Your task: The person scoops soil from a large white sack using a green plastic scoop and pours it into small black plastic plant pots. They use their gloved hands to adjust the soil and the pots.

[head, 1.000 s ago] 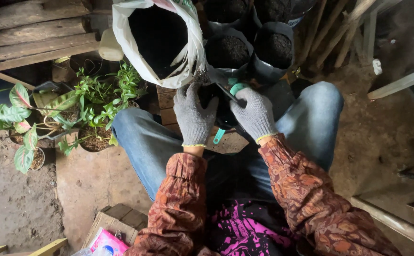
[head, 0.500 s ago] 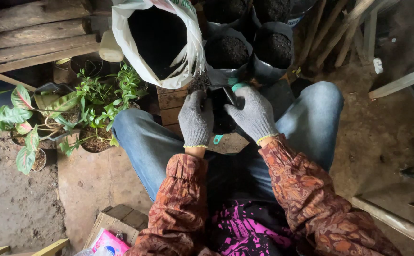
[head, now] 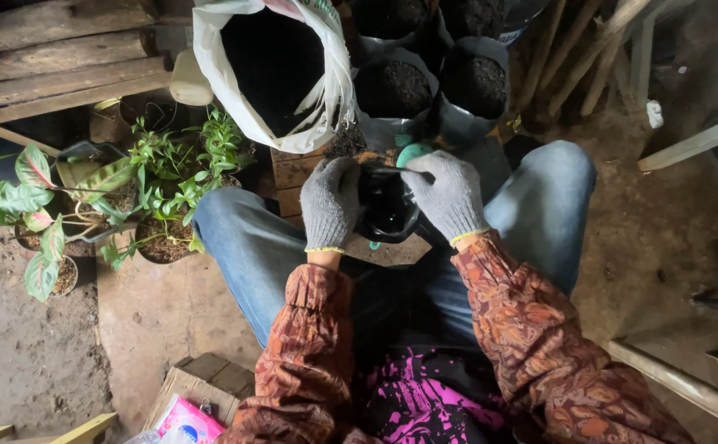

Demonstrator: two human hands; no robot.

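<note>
Three soil-filled grow bags (head: pixel 404 86) stand done behind; left hand (head: pixel 330 203) and right hand (head: pixel 447 196) grip another black grow bag (head: pixel 386 205), apparently unfilled.

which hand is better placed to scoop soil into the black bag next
Right, probably: the right hand already touches the green scoop, while the left hand steadies the black bag.

A rough garden potting shed — bare dirt floor (head: pixel 22 370), weathered wooden planks (head: pixel 63 57), black soil-filled grow bags (head: pixel 404 86), a white sack of dark soil (head: pixel 272 74) and leafy potted seedlings (head: pixel 170 173).
</note>
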